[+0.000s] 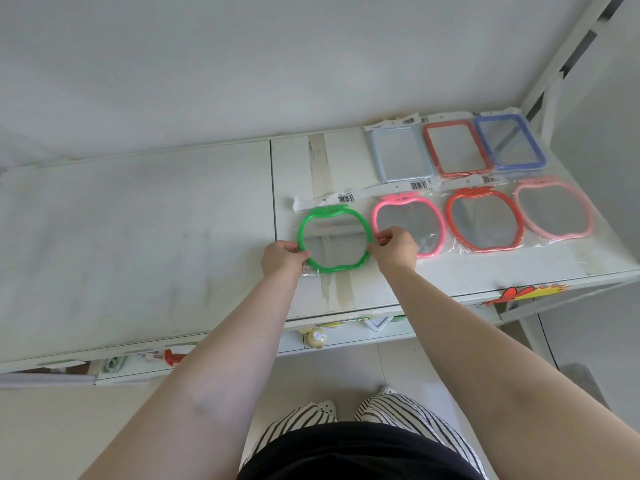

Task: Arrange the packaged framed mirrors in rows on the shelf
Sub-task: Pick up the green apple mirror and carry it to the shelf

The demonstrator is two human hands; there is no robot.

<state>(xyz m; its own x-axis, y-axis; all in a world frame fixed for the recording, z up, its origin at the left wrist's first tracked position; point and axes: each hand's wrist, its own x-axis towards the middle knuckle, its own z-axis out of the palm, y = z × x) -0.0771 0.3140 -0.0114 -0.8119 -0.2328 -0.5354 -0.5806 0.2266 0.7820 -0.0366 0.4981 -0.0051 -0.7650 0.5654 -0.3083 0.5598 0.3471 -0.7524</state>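
A green apple-shaped mirror (pixel 333 240) in clear wrap lies on the white shelf top (pixel 138 244), leftmost in the front row. My left hand (pixel 281 259) grips its left rim and my right hand (pixel 394 248) pinches its right rim. To its right lie a bright pink mirror (pixel 420 220), a red one (pixel 485 220) and a pale pink one (pixel 554 209). Behind them sits a row of rectangular mirrors: light blue (pixel 400 154), red (pixel 456 148) and dark blue (pixel 509 142).
The shelf butts against a white wall (pixel 242 64) at the back. Tape strips (pixel 317 161) cross the shelf near the green mirror. Small goods (pixel 317 337) hang below the front edge. A white shelf upright (pixel 571 57) rises at the right.
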